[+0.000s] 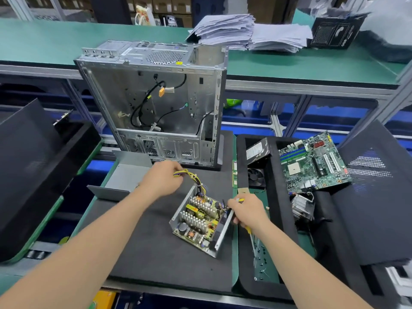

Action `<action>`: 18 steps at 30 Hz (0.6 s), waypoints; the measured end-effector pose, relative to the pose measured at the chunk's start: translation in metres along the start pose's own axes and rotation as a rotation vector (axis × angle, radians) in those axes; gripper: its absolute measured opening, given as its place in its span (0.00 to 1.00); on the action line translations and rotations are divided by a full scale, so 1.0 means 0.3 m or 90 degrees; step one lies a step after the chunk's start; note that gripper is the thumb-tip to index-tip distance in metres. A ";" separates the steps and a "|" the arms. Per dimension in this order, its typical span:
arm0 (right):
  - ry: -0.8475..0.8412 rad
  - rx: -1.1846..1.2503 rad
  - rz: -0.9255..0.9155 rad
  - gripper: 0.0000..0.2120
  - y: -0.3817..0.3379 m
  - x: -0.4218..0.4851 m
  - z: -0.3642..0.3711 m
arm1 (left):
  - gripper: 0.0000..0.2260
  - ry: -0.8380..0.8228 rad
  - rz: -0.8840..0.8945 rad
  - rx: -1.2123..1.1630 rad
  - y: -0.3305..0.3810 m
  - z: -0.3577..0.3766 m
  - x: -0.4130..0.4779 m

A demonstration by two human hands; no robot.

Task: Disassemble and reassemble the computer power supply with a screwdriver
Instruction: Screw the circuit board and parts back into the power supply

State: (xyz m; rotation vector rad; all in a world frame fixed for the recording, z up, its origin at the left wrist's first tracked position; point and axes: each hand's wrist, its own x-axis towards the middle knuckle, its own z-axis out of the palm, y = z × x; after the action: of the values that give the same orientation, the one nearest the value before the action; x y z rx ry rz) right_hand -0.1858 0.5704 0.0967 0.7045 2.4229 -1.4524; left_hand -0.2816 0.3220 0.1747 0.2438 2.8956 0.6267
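Note:
The opened power supply (pixel 199 221) lies on the black foam mat (pixel 156 253), its circuit board and heat sinks exposed inside the metal tray. My left hand (pixel 161 179) grips its bundle of yellow and black cables (pixel 191 176) just above the unit. My right hand (pixel 247 211) holds a yellow-handled screwdriver (pixel 248 229) and rests against the right wall of the tray. The grey metal cover (pixel 124 177) of the power supply lies to the left, behind my left forearm.
An empty computer case (pixel 156 103) stands upright behind the mat. To the right, a foam tray holds a motherboard (pixel 312 161), a hard drive (pixel 257 150), a fan (pixel 255 176) and a heat sink (pixel 301 206). Small screws (pixel 262 257) lie on the green strip. Paper stacks (pixel 245 32) sit on the far shelf.

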 end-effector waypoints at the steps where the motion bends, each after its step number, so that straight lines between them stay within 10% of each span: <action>1: -0.013 0.020 0.018 0.11 0.003 -0.006 0.013 | 0.04 0.002 0.006 0.013 0.019 -0.015 0.027; 18: -0.282 0.044 -0.025 0.38 0.038 -0.109 0.047 | 0.10 -0.103 0.080 0.352 0.021 0.085 0.267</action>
State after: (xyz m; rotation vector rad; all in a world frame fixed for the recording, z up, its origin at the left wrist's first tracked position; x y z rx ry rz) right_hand -0.1525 0.5533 0.0953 0.3042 2.0643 -1.5221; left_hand -0.3535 0.3533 0.1441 0.5194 2.8426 -0.1888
